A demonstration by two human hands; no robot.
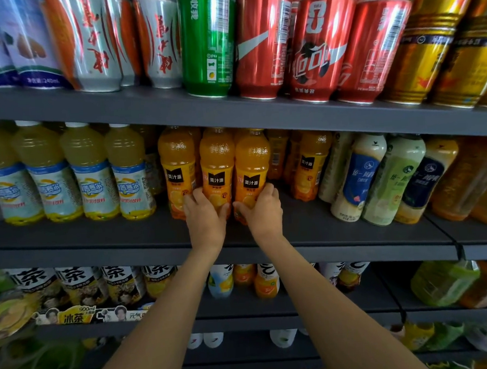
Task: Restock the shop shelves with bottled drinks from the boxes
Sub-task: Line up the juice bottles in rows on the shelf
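Observation:
Three orange juice bottles stand side by side on the dark middle shelf (98, 234). My left hand (206, 217) grips the base of the middle orange juice bottle (217, 160), its fingers reaching toward the left orange juice bottle (176, 159). My right hand (262, 211) is curled round the base of the right orange juice bottle (252, 161). More orange juice bottles (310, 164) stand further back to the right, with a gap in front of them.
Pale yellow drink bottles (95, 175) fill the shelf's left side, milk tea bottles (377, 177) its right. Cans (263, 42) line the shelf above. Tea bottles (81, 286) and small bottles stand on the shelves below.

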